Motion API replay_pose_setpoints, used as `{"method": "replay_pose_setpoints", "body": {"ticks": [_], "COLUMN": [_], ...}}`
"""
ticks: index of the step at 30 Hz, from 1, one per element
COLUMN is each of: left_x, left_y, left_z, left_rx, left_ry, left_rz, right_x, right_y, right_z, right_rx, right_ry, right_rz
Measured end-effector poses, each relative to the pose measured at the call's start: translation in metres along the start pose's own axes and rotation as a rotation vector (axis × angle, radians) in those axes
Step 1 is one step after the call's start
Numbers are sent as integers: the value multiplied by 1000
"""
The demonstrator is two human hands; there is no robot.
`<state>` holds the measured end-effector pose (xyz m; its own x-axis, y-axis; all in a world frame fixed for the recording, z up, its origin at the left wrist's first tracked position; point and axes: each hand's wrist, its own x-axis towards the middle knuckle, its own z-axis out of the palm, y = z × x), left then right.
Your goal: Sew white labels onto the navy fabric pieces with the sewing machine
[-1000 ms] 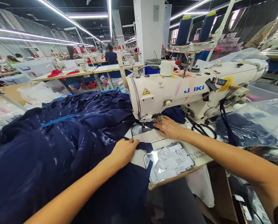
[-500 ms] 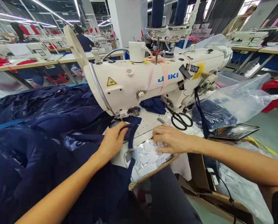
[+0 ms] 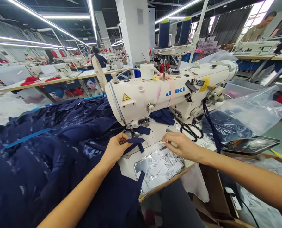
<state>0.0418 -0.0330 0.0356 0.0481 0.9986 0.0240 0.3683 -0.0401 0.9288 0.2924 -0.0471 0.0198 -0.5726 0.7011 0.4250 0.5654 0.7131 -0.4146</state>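
Observation:
My left hand (image 3: 116,148) pinches a navy fabric strip (image 3: 135,140) just in front of the needle area of the white sewing machine (image 3: 141,98). The strip's free end points right, toward my other hand. My right hand (image 3: 179,144) has thumb and fingertips pressed together above the back edge of a metal tray (image 3: 135,166) of white printed labels (image 3: 161,166); a small pale bit shows at the fingertips, too small to make out. Navy garments (image 3: 60,148) are heaped at the left, running up to the needle area.
Black-handled scissors (image 3: 192,131) lie on the machine bed behind my right hand. A clear plastic bag (image 3: 250,110) and a black tray (image 3: 252,145) are at the right. Cardboard boxes (image 3: 211,186) stand below. Farther back, a person (image 3: 259,30) is near another machine.
The camera view has tilted up and shifted. My right hand has lifted off the labels, its fingertips now together. My left hand now holds the strip's end raised, pointing right.

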Motion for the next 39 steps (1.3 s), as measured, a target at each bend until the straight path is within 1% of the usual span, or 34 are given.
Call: {"method": "replay_pose_setpoints", "body": {"ticks": [3,5,7,11,13,17,18,20,22,24,29,31,33,35,37,39], "left_x": [-5,-8,-10,-13,-13,-15,-15,-17,-19,-21,-21,-21,-22,-23,-24,-24], "left_y": [8,10,9,5,3,1,1,3,5,9,11,9,6,4,4,4], "left_z": [-3,-4,-4,-3,-3,-2,-2,-2,-3,-5,-9,-6,-2,2,4,5], "left_rx": [-271,-361,-396,-403,-402,-397,-389,-359,-319,-280,-229,-196,-180,-208,-275,-339], "left_ry": [-65,-75,-66,-67,-90,-168,-195,-247,-286,-320,-395,-377,-317,-245,-211,-199], "left_rz": [-175,-251,-278,-279,-283,-263,-247,-213,-179,-146,-49,-30,-37,-70,-122,-171], "right_x": [4,6,8,15,20,34,38,47,57,66,81,83,82,78,73,69], "right_y": [-6,-12,-17,-28,-35,-50,-53,-57,-57,-55,-52,-54,-53,-49,-42,-34], "right_z": [2,3,3,5,7,11,12,14,17,18,14,12,13,17,24,32], "right_rx": [79,116,121,190,211,177,192,233,247,232,88,16,-1,71,223,438], "right_ry": [-31,-50,-66,-81,-57,2,-16,-99,-179,-229,-328,-355,-339,-252,-119,-20], "right_rz": [48,45,43,68,32,-45,-43,-29,-11,5,12,5,26,81,156,239]}}
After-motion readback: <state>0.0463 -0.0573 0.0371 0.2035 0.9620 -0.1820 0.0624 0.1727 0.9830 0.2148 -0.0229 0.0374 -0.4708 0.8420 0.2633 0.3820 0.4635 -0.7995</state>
